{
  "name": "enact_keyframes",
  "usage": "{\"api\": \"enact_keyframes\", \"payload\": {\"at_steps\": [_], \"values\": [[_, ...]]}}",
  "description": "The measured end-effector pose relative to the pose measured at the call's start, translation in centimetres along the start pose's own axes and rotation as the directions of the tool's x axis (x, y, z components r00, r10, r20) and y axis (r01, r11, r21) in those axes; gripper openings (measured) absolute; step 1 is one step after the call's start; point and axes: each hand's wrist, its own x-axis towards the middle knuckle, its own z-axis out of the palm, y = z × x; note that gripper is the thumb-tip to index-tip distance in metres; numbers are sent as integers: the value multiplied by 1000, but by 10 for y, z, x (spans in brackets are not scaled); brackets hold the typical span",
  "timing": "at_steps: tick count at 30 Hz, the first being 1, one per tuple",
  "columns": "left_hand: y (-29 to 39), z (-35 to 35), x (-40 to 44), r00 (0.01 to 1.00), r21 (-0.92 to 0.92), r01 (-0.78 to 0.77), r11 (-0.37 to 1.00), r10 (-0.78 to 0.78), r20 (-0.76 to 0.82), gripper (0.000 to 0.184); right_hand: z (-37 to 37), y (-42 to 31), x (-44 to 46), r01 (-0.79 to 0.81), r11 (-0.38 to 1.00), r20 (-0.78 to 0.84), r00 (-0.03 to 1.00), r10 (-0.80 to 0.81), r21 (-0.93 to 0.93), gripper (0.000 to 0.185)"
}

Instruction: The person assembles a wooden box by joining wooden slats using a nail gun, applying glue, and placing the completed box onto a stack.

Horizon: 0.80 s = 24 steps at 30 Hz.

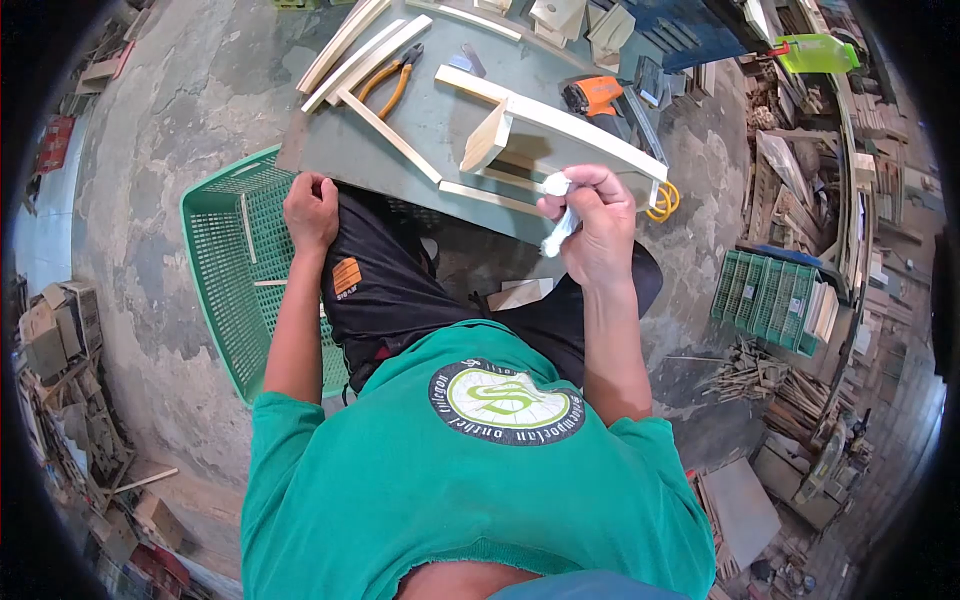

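My right hand point(598, 225) is raised over my lap at the table's near side, its fingers pinching a crumpled white piece of cloth or tissue point(556, 240). One end of this piece sticks out above the fingers and the other hangs below them; its exact material I cannot make out. My left hand point(311, 212) is curled closed by my knee at the table's near left corner, and what lies inside its fingers, if anything, is hidden. Just beyond my right hand, a wooden assembly point(580, 130) of pale strips and a board lies on the grey table point(350, 150).
Orange-handled pliers point(392, 82), loose wooden strips point(395, 137) and an orange power tool point(594, 96) lie on the table. A green plastic basket point(205, 270) stands at my left. A green bottle point(818, 54) and green crates point(765, 300) are at the right, near scrap wood.
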Motion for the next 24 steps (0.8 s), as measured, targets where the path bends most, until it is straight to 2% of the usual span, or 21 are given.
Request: {"api": "enact_keyframes", "payload": {"at_steps": [5, 8, 10, 11, 13, 14, 16, 17, 19, 24], "values": [[-1, 1, 0, 1000, 1, 16, 1000, -16, 7, 16, 10, 0, 5, -41, 999, -38, 998, 41, -5, 7], [-1, 1, 1, 1000, -1, 1, 1000, -1, -3, 16, 0, 8, 12, -10, 999, 7, 1000, 10, -54, 12], [0, 0, 1, 1000, 3, -11, 1000, 11, -13, 16, 2, 10, 16, 96, 957, 26, 995, -93, -272, 19], [0, -1, 1, 1000, 13, -5, 1000, 5, -2, 16, 5, 11, 18, 92, 958, 29, 996, -87, -271, 19], [0, -1, 1, 1000, 27, 9, 1000, -9, 8, 16, 15, 10, 21, 147, 882, 35, 989, -147, -448, 25], [0, -1, 1, 1000, 30, 7, 1000, -8, 5, 16, 17, 10, 23, 143, 883, 39, 989, -140, -447, 25], [1, -2, 1, 1000, 37, 13, 999, -12, -3, 16, 20, 12, 27, 173, 769, 37, 981, -191, -615, 25], [2, -2, 1, 1000, 30, 20, 999, -20, 8, 16, 21, 14, 30, 172, 770, 42, 982, -185, -614, 25], [0, -1, 1, 1000, -16, 24, 1000, -24, 11, 15, 21, 18, 34, 224, 646, 60, 962, -266, -729, 21], [-1, -1, 1, 1000, -5, -1, 1000, 1, 0, 14, 28, 20, 36, 236, 622, 66, 957, -284, -746, 17]]}}
